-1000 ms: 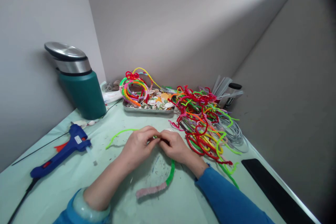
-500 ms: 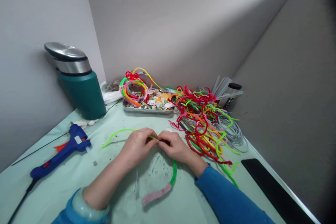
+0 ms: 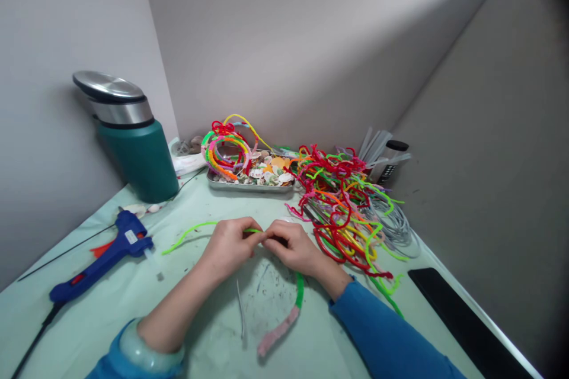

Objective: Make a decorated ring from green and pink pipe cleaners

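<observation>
My left hand pinches a lime-green pipe cleaner, whose free end trails out to the left. Fingertip to fingertip with it, my right hand is closed on a wire wrapped in green and pink pipe cleaner, which hangs in a curve below the palm. Where the two pieces meet is hidden behind the fingers. A thin bare grey wire end hangs below my left hand.
At left are a blue glue gun and a teal bottle. Behind my hands, a metal tin holds shells and colourful wrapped rings. Tangled pipe cleaners, a grey wire coil and a black strip lie right.
The lime pipe cleaner's free end has shifted left with my left hand. The pink tip has swung right and lower, and more of the bare wire shows.
</observation>
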`<state>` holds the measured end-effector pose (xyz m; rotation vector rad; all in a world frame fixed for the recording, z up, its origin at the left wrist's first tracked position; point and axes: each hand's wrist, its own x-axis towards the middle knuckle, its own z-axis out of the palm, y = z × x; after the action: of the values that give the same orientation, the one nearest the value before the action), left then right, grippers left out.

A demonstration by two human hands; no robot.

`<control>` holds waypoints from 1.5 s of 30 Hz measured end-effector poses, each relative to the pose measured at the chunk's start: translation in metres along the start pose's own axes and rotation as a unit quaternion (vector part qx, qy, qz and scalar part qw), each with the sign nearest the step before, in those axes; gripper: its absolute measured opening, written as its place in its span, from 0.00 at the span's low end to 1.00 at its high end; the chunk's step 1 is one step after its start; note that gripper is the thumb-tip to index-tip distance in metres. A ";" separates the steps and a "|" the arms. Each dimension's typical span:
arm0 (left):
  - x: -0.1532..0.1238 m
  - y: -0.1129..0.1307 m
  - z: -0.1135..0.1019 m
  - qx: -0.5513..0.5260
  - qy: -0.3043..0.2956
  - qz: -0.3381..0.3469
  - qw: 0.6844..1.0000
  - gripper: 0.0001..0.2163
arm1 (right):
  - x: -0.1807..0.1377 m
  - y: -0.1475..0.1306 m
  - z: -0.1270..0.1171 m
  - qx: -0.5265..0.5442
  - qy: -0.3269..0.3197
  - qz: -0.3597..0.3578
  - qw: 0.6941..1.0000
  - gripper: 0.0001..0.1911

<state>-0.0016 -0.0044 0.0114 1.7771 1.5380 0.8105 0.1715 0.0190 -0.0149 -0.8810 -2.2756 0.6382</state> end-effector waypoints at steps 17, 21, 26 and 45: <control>0.004 0.003 0.001 -0.366 -0.035 -0.163 0.916 0.14 | -0.003 -0.005 -0.001 0.012 0.089 -0.072 0.993 0.05; 0.003 0.001 0.002 -0.403 -0.048 -0.166 0.899 0.14 | -0.004 -0.005 0.001 0.021 0.115 -0.050 0.992 0.03; 0.003 0.000 0.000 -0.425 -0.062 -0.180 0.885 0.13 | -0.005 -0.005 0.001 0.025 0.116 -0.046 0.992 0.06; 0.005 -0.007 0.002 -0.380 -0.121 -0.172 0.901 0.19 | -0.002 -0.011 -0.005 0.015 0.151 -0.067 0.986 0.06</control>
<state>-0.0039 0.0009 0.0047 0.9558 1.0997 0.8187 0.1715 0.0111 -0.0052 -0.7465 -2.0262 0.4447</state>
